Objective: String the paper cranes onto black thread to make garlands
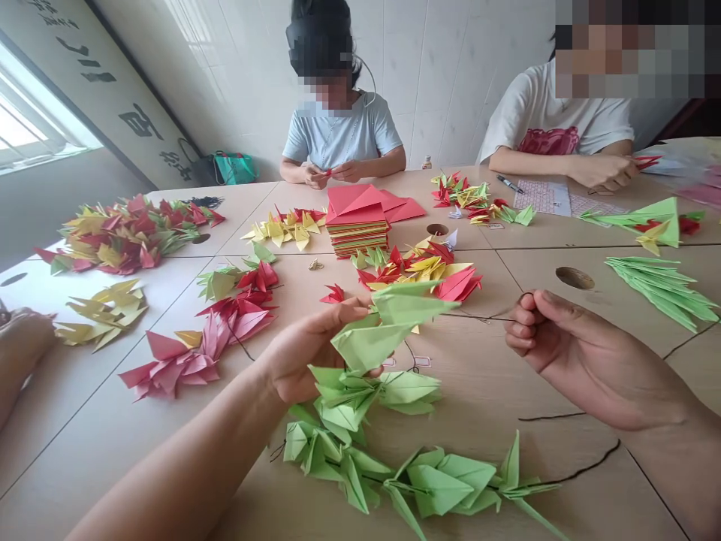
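My left hand (307, 349) is closed around a folded green paper crane (372, 342) in the middle; the crane partly hides its fingers. To the right, my right hand (591, 364) pinches a thin dark string (481, 318), which stretches from its fingertips toward the green crane. Below both hands, a strand of green paper cranes (444, 481) curves over the table, with a dark cord (586, 472) coming out of its right end.
A stack of red-topped square paper (357, 225) stands mid-table. Around it lie pink crane strands (183, 357), a mixed crane pile (129, 233) and folded green strips (659, 289). Two people sit opposite; another person's hand (28, 342) rests at left. The table has a round hole (574, 278).
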`<state>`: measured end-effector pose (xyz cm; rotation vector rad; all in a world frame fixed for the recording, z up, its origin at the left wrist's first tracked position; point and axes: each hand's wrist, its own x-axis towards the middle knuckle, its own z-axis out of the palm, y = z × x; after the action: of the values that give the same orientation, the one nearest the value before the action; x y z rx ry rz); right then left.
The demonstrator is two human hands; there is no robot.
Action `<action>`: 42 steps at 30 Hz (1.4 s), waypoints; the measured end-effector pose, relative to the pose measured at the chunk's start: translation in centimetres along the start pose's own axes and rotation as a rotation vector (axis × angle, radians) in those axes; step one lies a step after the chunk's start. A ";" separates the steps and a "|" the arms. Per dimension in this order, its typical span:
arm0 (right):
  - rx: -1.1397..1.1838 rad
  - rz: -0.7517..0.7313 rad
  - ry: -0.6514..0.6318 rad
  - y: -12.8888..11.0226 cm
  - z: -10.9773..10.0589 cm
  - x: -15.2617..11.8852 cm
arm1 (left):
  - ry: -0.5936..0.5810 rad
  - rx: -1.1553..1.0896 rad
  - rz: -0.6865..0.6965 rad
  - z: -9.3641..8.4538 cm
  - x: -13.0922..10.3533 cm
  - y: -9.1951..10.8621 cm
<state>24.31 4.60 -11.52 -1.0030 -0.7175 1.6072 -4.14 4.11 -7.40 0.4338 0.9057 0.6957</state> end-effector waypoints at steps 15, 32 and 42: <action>-0.124 -0.061 0.039 -0.2 -0.7 0.8 | -0.231 0.148 0.162 0.6 -2.6 0.4; -0.494 -0.372 0.128 0.0 0.2 0.3 | -0.217 1.178 0.366 1.0 -2.3 -1.4; -0.086 -0.580 0.269 -2.6 0.1 0.0 | -0.404 1.767 0.367 1.2 -2.5 -2.8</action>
<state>25.38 5.30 -9.28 -0.9387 -0.8037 0.9285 -3.18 0.29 -7.08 2.2473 0.8505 -0.0869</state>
